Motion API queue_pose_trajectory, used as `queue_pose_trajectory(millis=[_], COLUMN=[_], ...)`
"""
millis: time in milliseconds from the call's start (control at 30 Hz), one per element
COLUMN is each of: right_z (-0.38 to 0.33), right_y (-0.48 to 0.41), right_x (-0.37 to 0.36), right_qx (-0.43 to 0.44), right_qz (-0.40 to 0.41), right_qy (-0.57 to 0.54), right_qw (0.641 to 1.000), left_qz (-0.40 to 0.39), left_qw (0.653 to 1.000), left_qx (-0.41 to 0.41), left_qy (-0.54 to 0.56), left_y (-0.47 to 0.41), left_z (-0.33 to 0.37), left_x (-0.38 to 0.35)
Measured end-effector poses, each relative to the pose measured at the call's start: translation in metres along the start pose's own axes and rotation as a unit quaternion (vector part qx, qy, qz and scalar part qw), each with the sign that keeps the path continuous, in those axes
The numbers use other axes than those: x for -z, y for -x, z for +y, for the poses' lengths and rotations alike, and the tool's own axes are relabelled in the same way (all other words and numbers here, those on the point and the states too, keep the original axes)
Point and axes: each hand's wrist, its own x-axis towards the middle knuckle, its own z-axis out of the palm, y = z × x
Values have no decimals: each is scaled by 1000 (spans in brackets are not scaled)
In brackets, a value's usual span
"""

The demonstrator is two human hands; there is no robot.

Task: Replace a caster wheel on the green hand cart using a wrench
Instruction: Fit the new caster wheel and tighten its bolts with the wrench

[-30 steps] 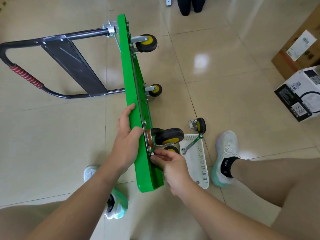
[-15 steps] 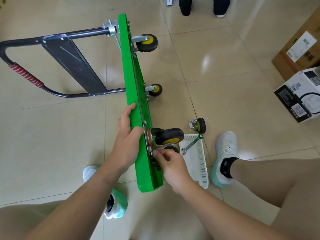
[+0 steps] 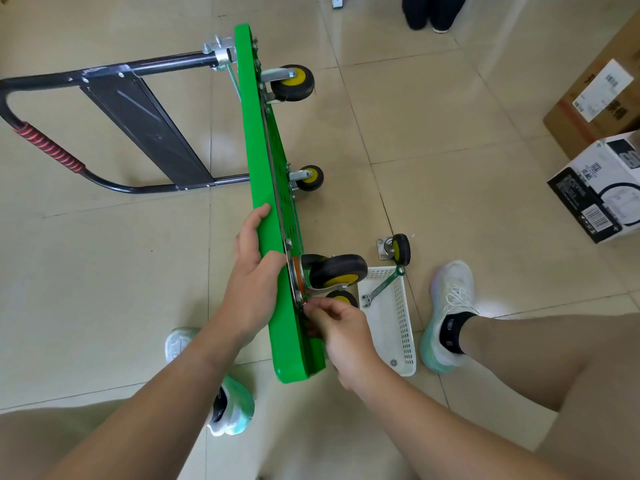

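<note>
The right hand, wrist bent inward, pinches a small fastener between curled fingertips at the near corner of the mounting plate of a caster wheel, on the underside of the green cart, which stands on its long edge. The left hand grips the cart's upper edge just beyond that plate, thumb hooked over to the wheel side, forearm reaching in straight. On the cart's wheel side the wrench lies propped in a white basket close by, with a loose caster just past it.

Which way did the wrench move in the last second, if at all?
No. The wrench lies across the white basket at its far rim, far end beside the loose caster, exactly as before.
</note>
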Motion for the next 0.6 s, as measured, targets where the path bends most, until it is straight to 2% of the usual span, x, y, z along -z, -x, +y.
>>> queue_pose_trajectory(millis=[333,600], right_z=[1,6], right_y=[-5,-4], right_x=[2,0], right_qx=[-7,34], right_qz=[-21,-14], right_qy=[6,22], right_qw=[1000,999], left_qz=[1,4], left_qw=[1000,1000], left_qx=[2,-3], left_qy=[7,13], left_y=[0,-1], left_z=[0,-2], left_x=[-1,-2])
